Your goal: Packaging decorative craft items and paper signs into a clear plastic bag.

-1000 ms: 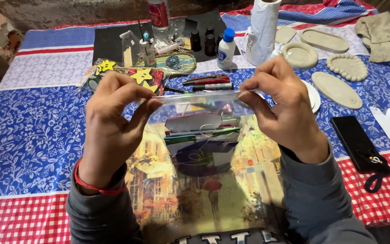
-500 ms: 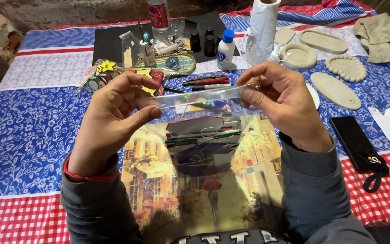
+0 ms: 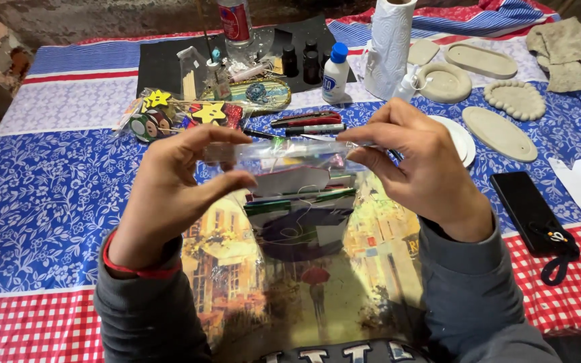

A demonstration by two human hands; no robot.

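Plastic bag [image 3: 300, 202], clear and holding flat coloured pieces and some thread, hung in front of the person's chest, above a printed picture [image 3: 317, 282] of a street scene lying on the table. Under everything spread the tablecloth [image 3: 42, 202], blue with white flowers in the middle and red check along the near edge. The picture was the largest thing on it, half covered by the bag and the grey sleeves. The left hand [image 3: 169, 195] was nearly closed, thumb and fingers pinching the bag's top edge at its left corner. The right hand [image 3: 418, 168] gripped the same edge at the right corner in the same pinch, so the top strip ran taut between the two. Farther back stood a roll of paper towel [image 3: 390, 47], with pale clay trays [image 3: 499, 133] to its right on the cloth. A black phone [image 3: 529, 212] lay near the right sleeve. Behind the bag lay a few pens [image 3: 307, 122], and beside the towel roll stood a small white bottle [image 3: 335, 74] with a blue cap. Yellow stars [image 3: 210, 112] lay among craft bits at the back left.
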